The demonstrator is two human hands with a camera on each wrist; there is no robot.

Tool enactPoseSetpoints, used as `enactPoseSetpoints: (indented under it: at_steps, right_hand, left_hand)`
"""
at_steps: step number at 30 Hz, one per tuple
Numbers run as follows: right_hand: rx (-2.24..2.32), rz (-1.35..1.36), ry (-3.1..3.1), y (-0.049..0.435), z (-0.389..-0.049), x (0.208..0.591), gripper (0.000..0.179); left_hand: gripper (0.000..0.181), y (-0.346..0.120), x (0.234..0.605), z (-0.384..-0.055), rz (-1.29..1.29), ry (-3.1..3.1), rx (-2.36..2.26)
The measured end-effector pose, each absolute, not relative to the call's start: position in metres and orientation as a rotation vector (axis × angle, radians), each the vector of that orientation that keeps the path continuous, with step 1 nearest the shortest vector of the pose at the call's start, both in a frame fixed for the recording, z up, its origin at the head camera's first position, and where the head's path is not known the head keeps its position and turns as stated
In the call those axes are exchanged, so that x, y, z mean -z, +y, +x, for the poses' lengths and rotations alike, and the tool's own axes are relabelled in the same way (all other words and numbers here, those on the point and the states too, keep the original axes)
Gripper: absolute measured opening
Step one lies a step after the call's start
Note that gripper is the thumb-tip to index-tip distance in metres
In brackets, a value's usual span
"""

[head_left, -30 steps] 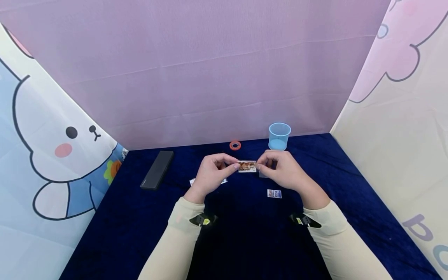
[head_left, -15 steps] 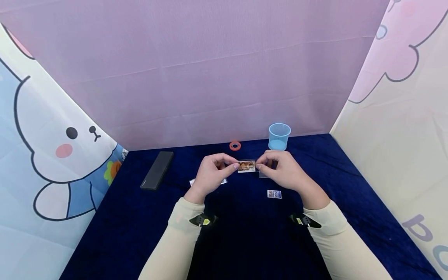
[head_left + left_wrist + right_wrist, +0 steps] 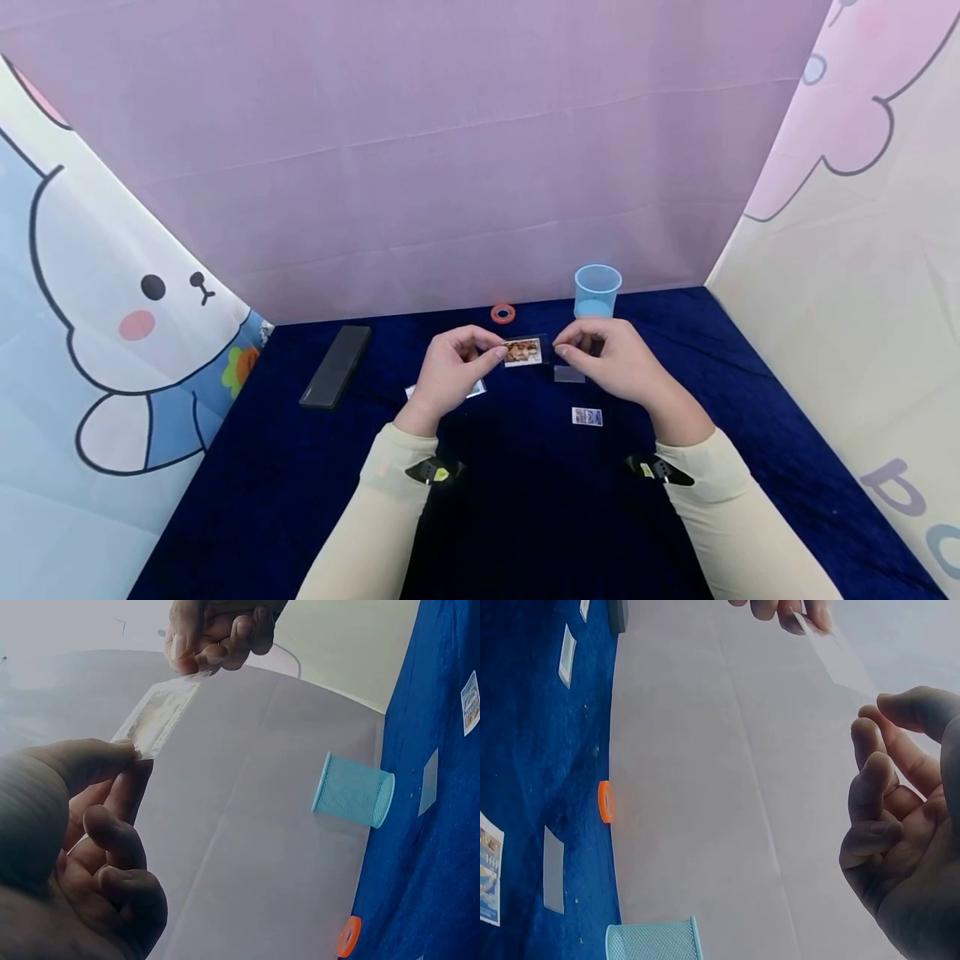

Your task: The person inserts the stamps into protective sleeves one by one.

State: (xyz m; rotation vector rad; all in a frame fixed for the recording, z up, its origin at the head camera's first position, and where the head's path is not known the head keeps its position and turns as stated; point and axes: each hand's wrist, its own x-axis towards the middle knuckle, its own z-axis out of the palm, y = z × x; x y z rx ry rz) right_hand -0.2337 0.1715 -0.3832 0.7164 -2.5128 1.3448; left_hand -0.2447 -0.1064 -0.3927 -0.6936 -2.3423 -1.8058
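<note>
My left hand point(image 3: 453, 367) pinches one end of a small printed picture card point(image 3: 522, 352) in a clear plastic sleeve point(image 3: 161, 712), thumb against fingertips. The card is held up above the dark blue cloth. At the sleeve's other end is my right hand point(image 3: 611, 358). Its thumb and forefinger lie close together beside the sleeve's corner, with a narrow gap to it in the head view. The right hand's other fingers are loosely curled point(image 3: 874, 780). Below it on the cloth lies a clear sleeve point(image 3: 569, 374), and nearer me a blue-printed card point(image 3: 587, 417).
A light blue mesh cup point(image 3: 597, 292) stands at the back right. Left of it lies an orange-red tape roll point(image 3: 503, 313). A long black case point(image 3: 337, 367) is on the left. Another card point(image 3: 477, 388) is partly covered by my left hand. Fabric walls enclose three sides.
My right hand has come off the sleeve's end and shifted slightly right. The sleeved card has moved slightly left and tilted with my left hand, uncovering the clear sleeve on the cloth.
</note>
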Motion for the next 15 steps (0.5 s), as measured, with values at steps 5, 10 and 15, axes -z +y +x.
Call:
enactPoseSetpoints:
  at_steps: [5,10,15]
  right_hand:
    - [-1.364,0.691,-2.504,0.175,-0.235,0.385,0.004]
    - [-1.350,0.686,-2.523,0.180,-0.237,0.387,0.004]
    - [-1.296,0.676,-2.535,0.188,-0.233,0.388,0.004]
  left_hand:
    - [0.017,-0.109,0.405,-0.255,-0.672,-2.327,1.801]
    - [0.011,-0.110,0.411,-0.259,-0.633,-2.338,1.787]
    - [0.007,-0.110,0.416,-0.266,-0.630,-2.367,1.748]
